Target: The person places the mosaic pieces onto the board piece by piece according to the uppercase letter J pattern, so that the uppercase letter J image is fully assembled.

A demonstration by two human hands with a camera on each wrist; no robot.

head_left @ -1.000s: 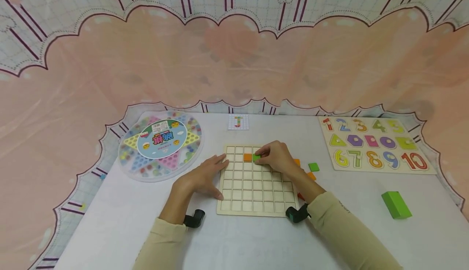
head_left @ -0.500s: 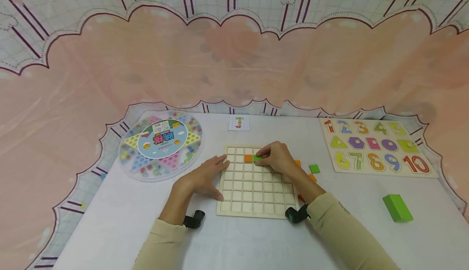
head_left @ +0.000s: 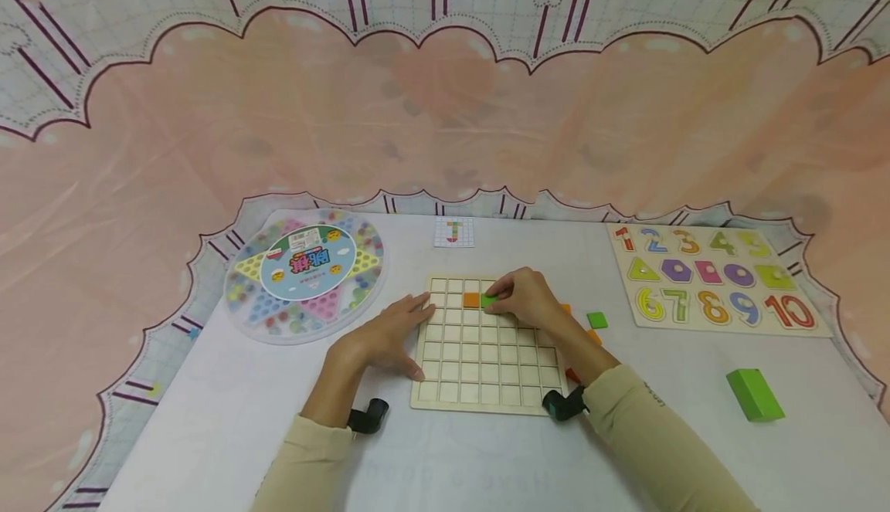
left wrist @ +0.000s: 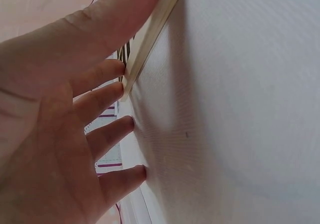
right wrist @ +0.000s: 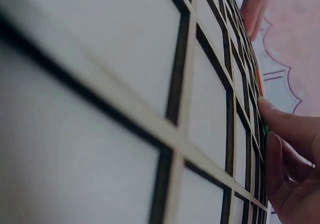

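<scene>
A wooden grid board [head_left: 480,373] lies on the white table in the head view. My left hand [head_left: 381,340] has its fingers spread along the board's left edge. In the left wrist view the thumb [left wrist: 110,19] and some fingertips touch that edge. My right hand [head_left: 527,300] pinches a green square tile [head_left: 487,301] between thumb and fingers, at a cell in the board's second row. An orange square tile [head_left: 471,300] sits in the cell just left of it. In the right wrist view only a sliver of green shows at the fingertips.
Beyond the board lies a card [head_left: 454,232] with a coloured J. Loose tiles, among them a green one [head_left: 596,320], lie right of the board, partly behind the right forearm. A round game box [head_left: 306,276], a number puzzle [head_left: 716,276] and a green block [head_left: 755,395] stand around.
</scene>
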